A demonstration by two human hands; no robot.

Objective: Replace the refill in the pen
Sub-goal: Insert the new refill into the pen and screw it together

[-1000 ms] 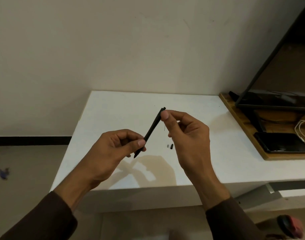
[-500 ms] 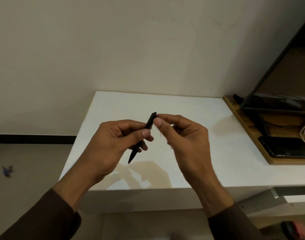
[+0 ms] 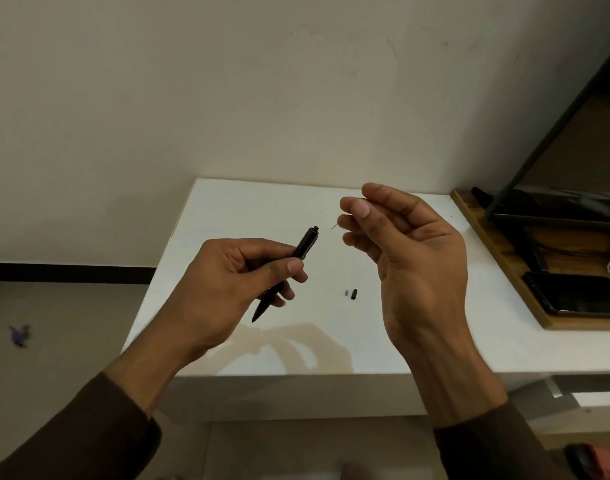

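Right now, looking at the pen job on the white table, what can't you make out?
- Thin reddish sliver pinched in the right hand: head view, mostly behind the fingers, too fine to identify.
- Slim black pen: middle covered by the left hand.
- Two tiny parts, one grey, one black, on the white table: too small.
- Dark flat device: cut off at the right edge.

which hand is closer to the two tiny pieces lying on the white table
Right, though only slightly. The right hand hangs just to the right of the two small pieces. The left hand, holding the pen, sits a little farther off to their left.
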